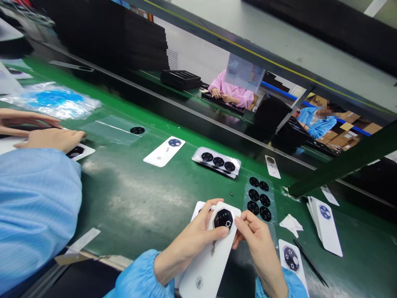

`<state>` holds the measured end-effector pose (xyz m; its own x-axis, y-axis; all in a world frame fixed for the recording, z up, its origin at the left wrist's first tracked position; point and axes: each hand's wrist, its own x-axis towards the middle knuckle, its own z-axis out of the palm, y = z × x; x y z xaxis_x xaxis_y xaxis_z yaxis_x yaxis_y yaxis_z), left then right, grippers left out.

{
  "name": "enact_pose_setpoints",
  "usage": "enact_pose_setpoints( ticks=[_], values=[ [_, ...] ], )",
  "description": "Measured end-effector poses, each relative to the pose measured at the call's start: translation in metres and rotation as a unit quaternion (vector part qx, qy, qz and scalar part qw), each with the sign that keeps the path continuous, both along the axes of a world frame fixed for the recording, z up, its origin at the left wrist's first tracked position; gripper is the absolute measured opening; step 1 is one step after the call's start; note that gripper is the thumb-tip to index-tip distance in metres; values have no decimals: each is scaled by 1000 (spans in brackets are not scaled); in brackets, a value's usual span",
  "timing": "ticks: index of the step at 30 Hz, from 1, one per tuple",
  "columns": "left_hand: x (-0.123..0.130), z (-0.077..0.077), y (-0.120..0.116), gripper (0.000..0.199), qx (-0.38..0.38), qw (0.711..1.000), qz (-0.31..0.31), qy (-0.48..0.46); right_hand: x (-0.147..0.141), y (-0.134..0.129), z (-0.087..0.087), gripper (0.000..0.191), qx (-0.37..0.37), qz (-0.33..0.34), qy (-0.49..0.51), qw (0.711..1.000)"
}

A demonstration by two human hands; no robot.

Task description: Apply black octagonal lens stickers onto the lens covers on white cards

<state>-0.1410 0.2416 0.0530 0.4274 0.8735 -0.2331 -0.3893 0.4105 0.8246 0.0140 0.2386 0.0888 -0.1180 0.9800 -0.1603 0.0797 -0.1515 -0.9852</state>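
Observation:
A white phone-shaped panel (207, 269) with a round black camera disc (223, 219) is held up near the bottom centre. My left hand (198, 229) grips it from the left, thumb on the disc's lower edge. The fingers of my right hand (252, 231) pinch its upper right edge. Another white panel (197, 210) shows partly behind it. Right of my hands, a clear sheet with several black discs (253, 195) lies on the green table. A white panel with a dark disc (291, 258) rests near my right wrist, beside black tweezers (311, 263).
A stack of disc strips (216, 162) and a white panel (164, 152) lie farther back. Stacked panels (327, 227) and crumpled white tissue (290, 224) are at right. A co-worker's hands (52, 138) and blue sleeve occupy the left. A green post (344, 159) slants across the right.

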Motion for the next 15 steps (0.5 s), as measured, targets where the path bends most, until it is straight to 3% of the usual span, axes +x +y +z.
enact_pose_setpoints(
  ticks=[9, 15],
  values=[
    [-3, 2, 3, 77, 21, 998, -51, -29, 0, 0, 0, 42, -30, 2, 19, 999],
    [-1, 3, 2, 76, 16, 999, -46, -21, 0, 1, -6, 43, -43, -1, 12, 999]
  ],
)
